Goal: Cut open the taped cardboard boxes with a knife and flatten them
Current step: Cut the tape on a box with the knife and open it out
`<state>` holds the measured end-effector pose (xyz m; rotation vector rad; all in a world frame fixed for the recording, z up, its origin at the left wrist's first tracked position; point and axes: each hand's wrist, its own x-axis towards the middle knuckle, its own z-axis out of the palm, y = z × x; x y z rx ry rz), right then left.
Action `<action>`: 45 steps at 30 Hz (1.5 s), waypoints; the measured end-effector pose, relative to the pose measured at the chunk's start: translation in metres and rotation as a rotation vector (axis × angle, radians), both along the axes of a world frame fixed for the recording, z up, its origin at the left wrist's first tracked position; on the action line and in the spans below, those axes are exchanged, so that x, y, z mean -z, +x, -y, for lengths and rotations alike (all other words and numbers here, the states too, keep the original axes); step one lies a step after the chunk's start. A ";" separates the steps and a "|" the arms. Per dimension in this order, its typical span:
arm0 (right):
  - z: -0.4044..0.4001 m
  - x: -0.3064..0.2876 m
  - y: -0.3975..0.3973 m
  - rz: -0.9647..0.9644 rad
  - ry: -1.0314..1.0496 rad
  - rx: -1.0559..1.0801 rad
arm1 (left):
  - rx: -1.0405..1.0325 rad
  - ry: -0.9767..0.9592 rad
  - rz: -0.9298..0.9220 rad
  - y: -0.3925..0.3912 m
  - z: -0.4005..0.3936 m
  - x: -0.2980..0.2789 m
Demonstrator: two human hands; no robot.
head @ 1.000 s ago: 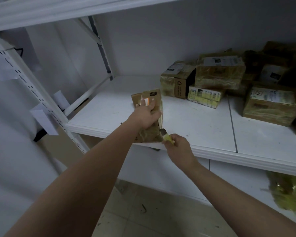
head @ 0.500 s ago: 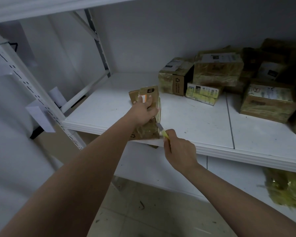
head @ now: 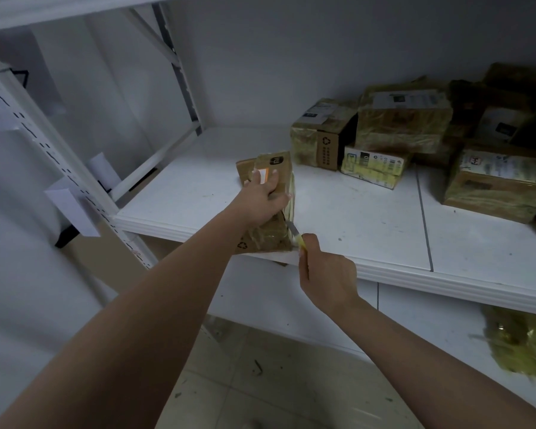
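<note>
Fingers of the left hand [head: 262, 198] curl over the top of a flat taped box [head: 273, 209] standing at the white shelf's [head: 369, 230] front edge. Right hand [head: 328, 270] grips a yellow knife [head: 298, 241] (blade touching the box's side). More taped boxes [head: 403, 119] sit behind.

White shelf [head: 338, 218] bears taped cardboard boxes [head: 403, 125]

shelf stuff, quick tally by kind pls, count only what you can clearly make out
Box being cut: 1, the small taped box held by the left hand
Taped brown boxes at the back: 3 clear, more in the dark corner uncountable
Yellow-labelled flat packet: 1
Knife: 1, in the right hand
Total: 6
</note>
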<state>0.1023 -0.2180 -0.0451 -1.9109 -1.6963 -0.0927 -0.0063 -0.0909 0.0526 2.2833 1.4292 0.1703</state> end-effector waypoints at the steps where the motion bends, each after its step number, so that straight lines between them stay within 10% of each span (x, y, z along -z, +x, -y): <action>1: -0.001 0.000 -0.001 0.016 -0.012 0.003 | 0.000 0.001 0.003 0.000 -0.001 0.001; 13: 0.010 0.018 0.011 0.279 -0.332 -0.046 | -0.017 -0.016 0.010 0.000 0.002 -0.001; 21: -0.008 -0.030 0.056 -0.115 -0.104 0.150 | 0.151 0.184 -0.337 -0.014 -0.016 -0.033; 27: -0.009 -0.021 0.073 -0.190 -0.232 0.210 | 0.232 0.272 -0.105 -0.037 -0.023 -0.009; 45: -0.049 -0.018 0.074 -0.144 -0.277 0.116 | 0.182 0.320 -0.218 -0.038 -0.048 0.016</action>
